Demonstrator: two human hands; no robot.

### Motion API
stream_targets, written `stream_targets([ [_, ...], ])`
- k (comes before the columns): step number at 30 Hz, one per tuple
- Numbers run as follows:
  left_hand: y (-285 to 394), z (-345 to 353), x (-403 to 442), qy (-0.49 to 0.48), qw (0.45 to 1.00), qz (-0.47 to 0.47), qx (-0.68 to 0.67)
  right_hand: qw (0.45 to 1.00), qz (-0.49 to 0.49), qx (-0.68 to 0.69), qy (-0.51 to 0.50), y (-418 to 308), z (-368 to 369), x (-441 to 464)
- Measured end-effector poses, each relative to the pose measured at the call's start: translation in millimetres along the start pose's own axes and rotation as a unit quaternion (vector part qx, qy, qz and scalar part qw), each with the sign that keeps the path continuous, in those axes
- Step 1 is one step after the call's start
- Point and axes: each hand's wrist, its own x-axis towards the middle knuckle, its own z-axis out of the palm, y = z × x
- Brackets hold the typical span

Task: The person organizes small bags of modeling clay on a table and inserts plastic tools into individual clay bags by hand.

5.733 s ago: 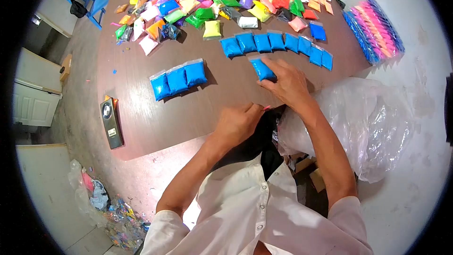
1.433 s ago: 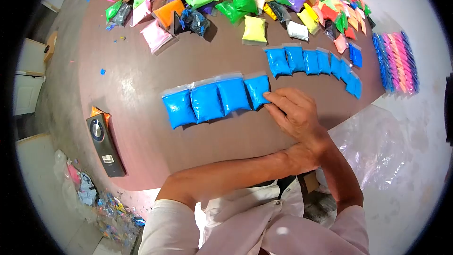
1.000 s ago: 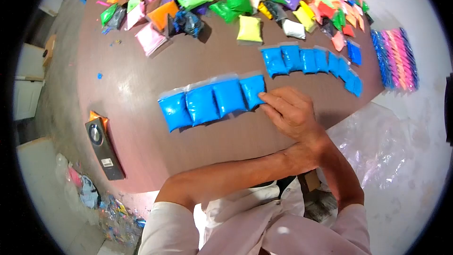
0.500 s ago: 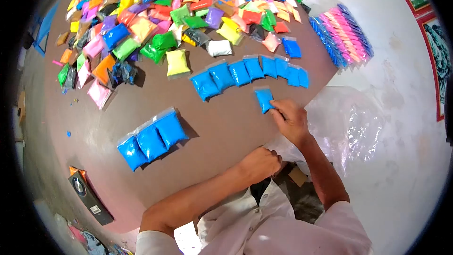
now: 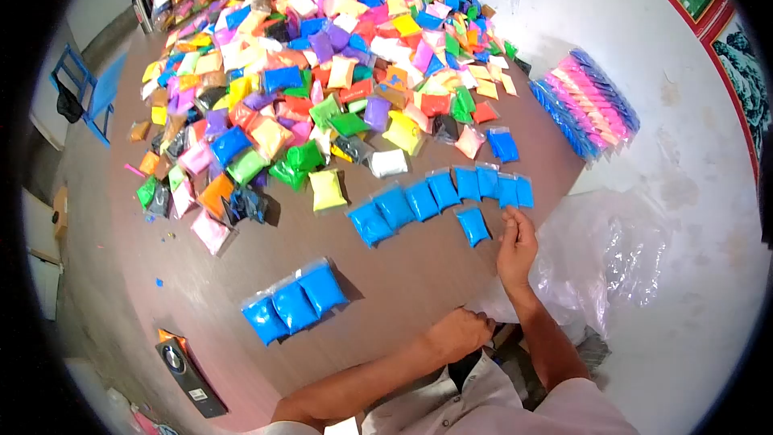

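My right hand (image 5: 517, 246) is at the right end of a curved row of blue packets (image 5: 419, 199), fingers stretched forward. Its fingertips are at the lower edge of the last small packets (image 5: 507, 190); whether they touch is hard to see. A single blue packet (image 5: 473, 226) lies just left of this hand, below the row. My left hand (image 5: 463, 333) is curled into a fist at the table's near edge, and anything inside it is hidden. Farther left, three larger blue packets (image 5: 295, 304) lie side by side.
A big heap of colourful packets (image 5: 322, 72) covers the far table. Bundled blue and pink packets (image 5: 585, 105) lie at the right. Clear plastic sheeting (image 5: 604, 250) is beside my right arm. A dark box (image 5: 191, 379) lies near the left edge; a blue chair (image 5: 101, 97) stands beyond.
My right hand has let go of the single blue packet, which now lies below the row, and moved towards the row's right end. My left fist stays at the edge. The view has tilted up.
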Motion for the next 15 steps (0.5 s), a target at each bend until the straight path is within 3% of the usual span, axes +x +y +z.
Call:
stream_targets([
  [1, 0.4, 3.0, 0.4, -0.002, 1.000, 0.000, 0.006, 0.994, -0.085, -0.062, 0.007, 2.0, 2.6, 0.7],
  [7, -1.3, 15.0, 3.2, -0.019, 1.000, -0.016, 0.019, 0.986, -0.144, -0.087, 0.003, -10.1, 1.8, 1.2],
  [15, 0.8, 10.8, 0.8, -0.010, 0.999, -0.035, 0.002, 0.992, -0.108, -0.058, 0.000, -8.4, 0.9, -3.3],
])
